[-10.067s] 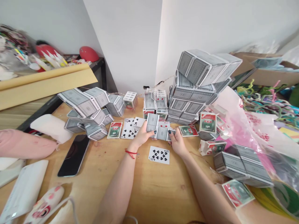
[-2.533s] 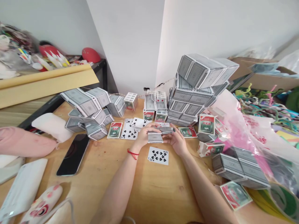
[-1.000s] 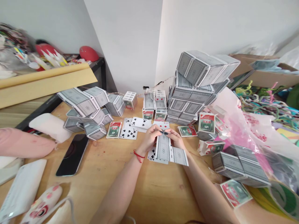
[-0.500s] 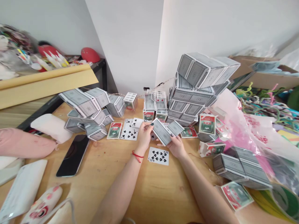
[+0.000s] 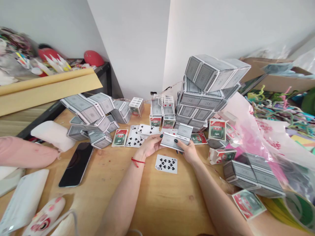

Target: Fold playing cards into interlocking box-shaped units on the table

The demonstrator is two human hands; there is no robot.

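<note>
My left hand (image 5: 150, 146) and my right hand (image 5: 188, 151) together pinch a folded piece made of grey-backed playing cards (image 5: 176, 137), held just above the wooden table (image 5: 159, 200). One flap of the piece stands up toward the back. A ten of spades (image 5: 166, 163) lies face up on the table just below my hands. More face-up spade cards (image 5: 138, 135) are spread to the left of my left hand. A red string circles my left wrist.
A tall stack of card-built blocks (image 5: 209, 88) stands behind my hands, a lower pile (image 5: 93, 114) at left, more blocks (image 5: 253, 175) at right. Red card boxes (image 5: 218, 129) lie around. A black phone (image 5: 76, 164) lies at left. A pink plastic bag (image 5: 256, 137) spreads at right.
The card piece, hanging down unfolded toward me a second ago, has been turned and folded up between both hands, which now hold it flatter and slightly farther back.
</note>
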